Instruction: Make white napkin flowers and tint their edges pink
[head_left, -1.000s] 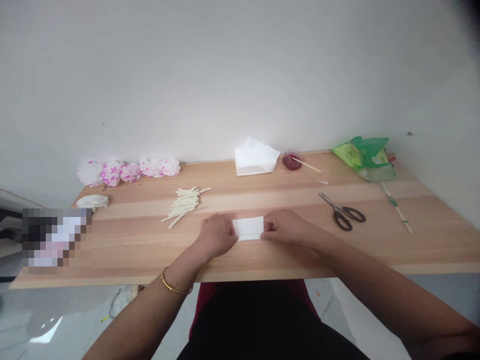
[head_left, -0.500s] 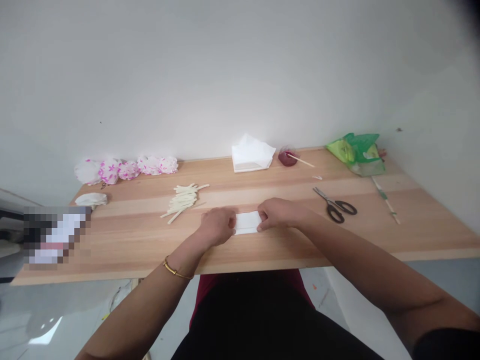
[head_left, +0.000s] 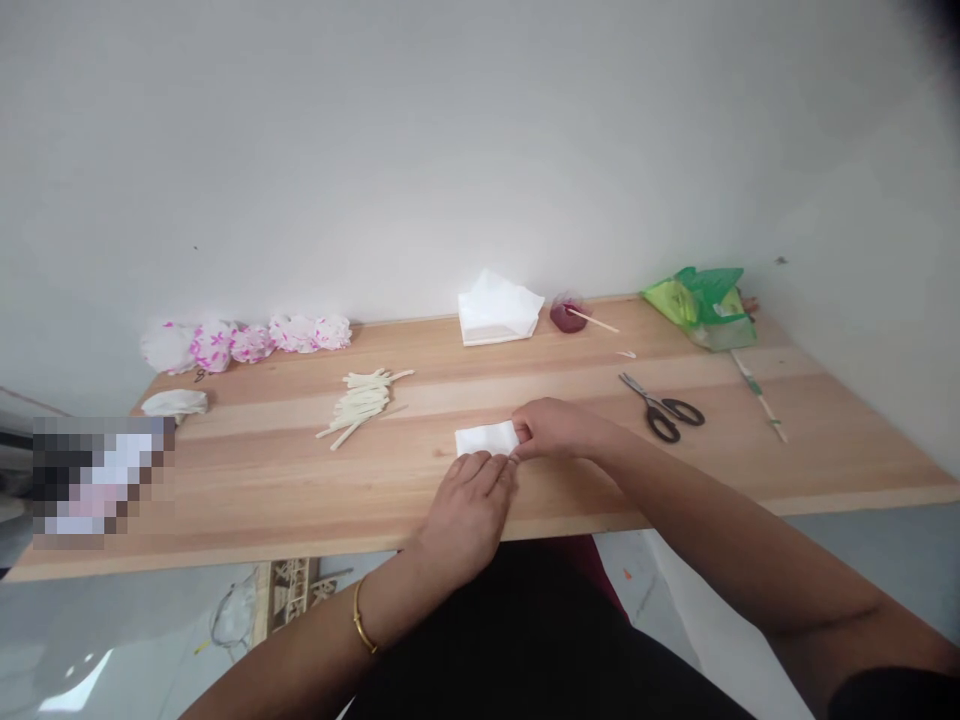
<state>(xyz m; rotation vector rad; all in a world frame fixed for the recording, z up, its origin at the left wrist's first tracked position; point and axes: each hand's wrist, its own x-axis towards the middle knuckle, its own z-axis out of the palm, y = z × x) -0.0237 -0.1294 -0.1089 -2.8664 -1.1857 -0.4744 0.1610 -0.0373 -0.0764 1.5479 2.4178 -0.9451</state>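
A white folded tissue [head_left: 484,438] lies on the wooden table in front of me. My left hand [head_left: 474,500] rests flat over its near edge, fingers stretched out and pressing down. At the tissue's right end, my right hand [head_left: 551,428] pinches it between thumb and fingers. My fingers cover the near edge and the right end of the tissue.
Behind stands a tissue pack [head_left: 499,312]. A dark red blob with a stick [head_left: 568,315], scissors [head_left: 661,408] and a green plastic bag [head_left: 705,305] lie to the right. Several pale strips [head_left: 364,400] and pink-white paper flowers [head_left: 214,343] lie left.
My left hand has left the tissue's left end and moved right and nearer, now flat on its near edge. My right hand keeps its pinch at the right end.
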